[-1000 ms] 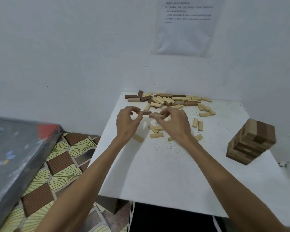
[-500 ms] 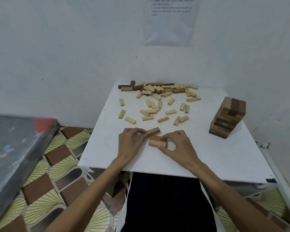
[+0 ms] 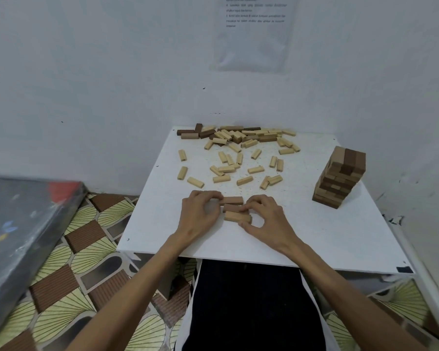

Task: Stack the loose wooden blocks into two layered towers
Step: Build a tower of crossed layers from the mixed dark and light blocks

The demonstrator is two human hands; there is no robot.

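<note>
Left hand [image 3: 198,215] and right hand [image 3: 268,220] are low on the near half of the white table [image 3: 314,239], with a row of three blocks lying flat between them. The near block [image 3: 236,216] is pale, and the right thumb and forefinger pinch its right end. The other right fingers rest on the middle block [image 3: 230,207]. The left hand's curled fingers grip the left end of the far block [image 3: 233,200]. The three blocks lie side by side, touching, long sides parallel.

Beyond the hands, loose pale blocks [image 3: 238,168] are scattered mid-table. A denser pile [image 3: 238,135] of pale and dark blocks lies at the far edge. The finished tower [image 3: 340,181] stands to the right, well apart from the hands.

Half a second ago the far block sat angled in the left fingers; now it is squared up against the middle one. The tower and the scatter are unchanged.
</note>
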